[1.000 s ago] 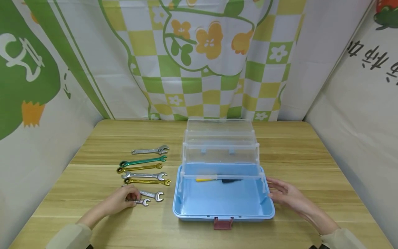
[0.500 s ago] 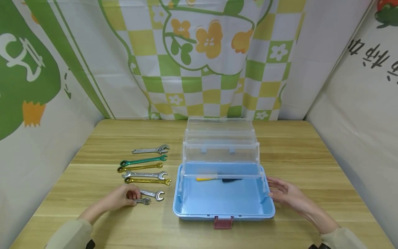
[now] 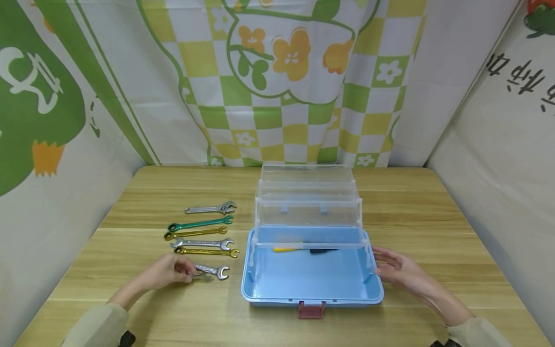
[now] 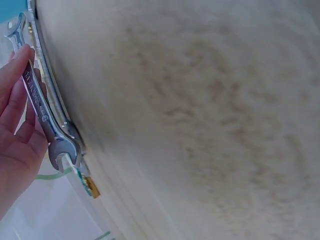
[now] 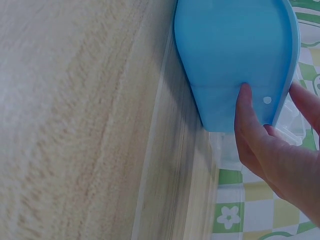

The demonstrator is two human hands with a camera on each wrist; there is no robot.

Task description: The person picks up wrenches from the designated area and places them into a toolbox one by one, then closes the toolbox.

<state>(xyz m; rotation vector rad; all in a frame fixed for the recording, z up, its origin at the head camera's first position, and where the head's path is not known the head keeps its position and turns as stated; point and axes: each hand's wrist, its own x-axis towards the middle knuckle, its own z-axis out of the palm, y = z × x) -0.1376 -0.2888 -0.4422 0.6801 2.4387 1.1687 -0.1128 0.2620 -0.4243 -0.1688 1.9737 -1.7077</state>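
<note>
Between thumb and fingers, my left hand (image 3: 166, 272) pinches a small silver double open-end wrench (image 4: 40, 102), raised just off the table. A larger silver open-end wrench (image 3: 221, 273) lies beside that hand, partly hidden by it. My right hand (image 3: 403, 271) touches the right side of the blue toolbox (image 3: 310, 282), which stands with its clear trays raised. In the right wrist view, extended fingers rest against the toolbox's outer wall (image 5: 235, 55), with the thumb near its rim.
Behind the left hand lie a gold wrench (image 3: 208, 252), a silver open-end wrench (image 3: 201, 244), another gold wrench (image 3: 197, 233), a green wrench (image 3: 199, 224) and an adjustable wrench (image 3: 204, 210). A yellow-handled item (image 3: 286, 249) lies inside the toolbox near a black piece (image 3: 321, 251).
My left hand has lifted the small wrench from the table and turned it, so that it now shows edge-on over the larger silver one. The right hand has stayed put.
</note>
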